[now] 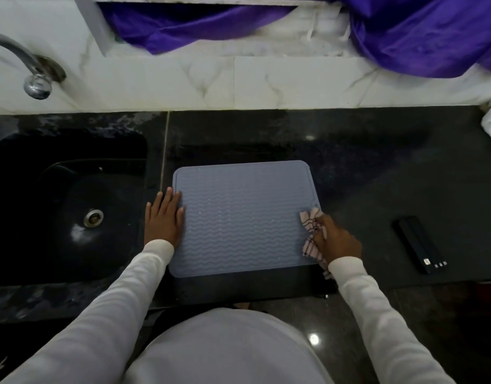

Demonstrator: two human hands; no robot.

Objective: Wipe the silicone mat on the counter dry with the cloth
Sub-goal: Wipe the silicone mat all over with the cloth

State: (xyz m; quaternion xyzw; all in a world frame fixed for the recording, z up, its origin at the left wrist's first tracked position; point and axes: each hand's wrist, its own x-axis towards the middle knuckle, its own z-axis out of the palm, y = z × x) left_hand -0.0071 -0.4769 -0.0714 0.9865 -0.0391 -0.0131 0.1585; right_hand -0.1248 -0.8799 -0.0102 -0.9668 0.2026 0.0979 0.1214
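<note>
Grey-blue silicone, with wavy ridges, makes the mat (244,217), which lies flat on the dark stone tabletop (363,167), between the two hands. The right hand (337,239) is at the mat's right edge, and its grip is closed: the fingers are curled around the cloth (310,231), a pale cloth with dark stripes. The bunched cloth comes out in front of this grip and touches the mat's right border, near the far right corner; one loose end hangs back from the grip toward the white sleeve (360,295). The left hand (164,217) is on the opposite side from this grip, at the mat's left edge. Its fingers are straight and apart, lying flat; the fingertips rest on the mat's border and the palm is on the tabletop just beside it.

Further left than the flat hand is a black sink (45,217) with a metal drain (93,217), and behind it a metal tap (31,70) against the white marble wall (238,81). To the right of the cloth grip, well apart from it, a black flat device (419,245) lies on the tabletop. Purple fabric (419,37) hangs over the wall at the back.
</note>
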